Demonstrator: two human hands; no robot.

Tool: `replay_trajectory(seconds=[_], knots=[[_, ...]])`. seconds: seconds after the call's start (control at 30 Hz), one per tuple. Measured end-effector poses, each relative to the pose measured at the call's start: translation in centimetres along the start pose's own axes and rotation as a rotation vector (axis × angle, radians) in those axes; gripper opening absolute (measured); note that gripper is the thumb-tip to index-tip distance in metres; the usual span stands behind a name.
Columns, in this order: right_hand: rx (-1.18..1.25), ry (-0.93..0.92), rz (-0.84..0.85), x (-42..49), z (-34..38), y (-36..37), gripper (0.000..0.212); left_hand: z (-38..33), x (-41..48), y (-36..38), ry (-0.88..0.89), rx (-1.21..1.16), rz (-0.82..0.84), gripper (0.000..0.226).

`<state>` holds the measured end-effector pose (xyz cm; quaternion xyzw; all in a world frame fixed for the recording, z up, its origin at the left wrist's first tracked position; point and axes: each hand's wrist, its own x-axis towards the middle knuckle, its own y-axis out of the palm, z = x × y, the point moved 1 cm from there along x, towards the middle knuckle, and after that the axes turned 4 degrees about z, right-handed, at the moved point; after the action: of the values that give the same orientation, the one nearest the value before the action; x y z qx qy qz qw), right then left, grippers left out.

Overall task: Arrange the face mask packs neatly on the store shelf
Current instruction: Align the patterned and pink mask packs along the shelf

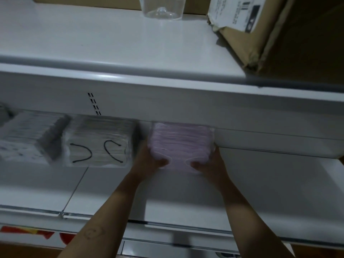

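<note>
Pink mask pack (181, 142) sits deep on the lower shelf (186, 192), long axis left-right, just beside the beige pack (99, 141). We clamp it: left hand (149, 161) and right hand (210, 164) grip opposite ends, fingers pressed against the wrap.

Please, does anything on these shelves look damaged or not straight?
Yes. The cardboard box on the upper shelf has a crumpled, torn corner. Below, the leftmost mask pack sits angled, unlike the pink pack held square.
</note>
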<state>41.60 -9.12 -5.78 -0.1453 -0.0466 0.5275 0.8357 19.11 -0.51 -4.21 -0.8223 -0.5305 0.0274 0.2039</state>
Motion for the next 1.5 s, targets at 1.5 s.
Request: replay_trajectory(seconds=[1.5], knots=[[-0.007, -0.134, 0.098, -1.5, -0.1, -3.2, 0.102, -0.3, -0.5, -0.9, 0.022, 0.010, 0.158, 0.100]])
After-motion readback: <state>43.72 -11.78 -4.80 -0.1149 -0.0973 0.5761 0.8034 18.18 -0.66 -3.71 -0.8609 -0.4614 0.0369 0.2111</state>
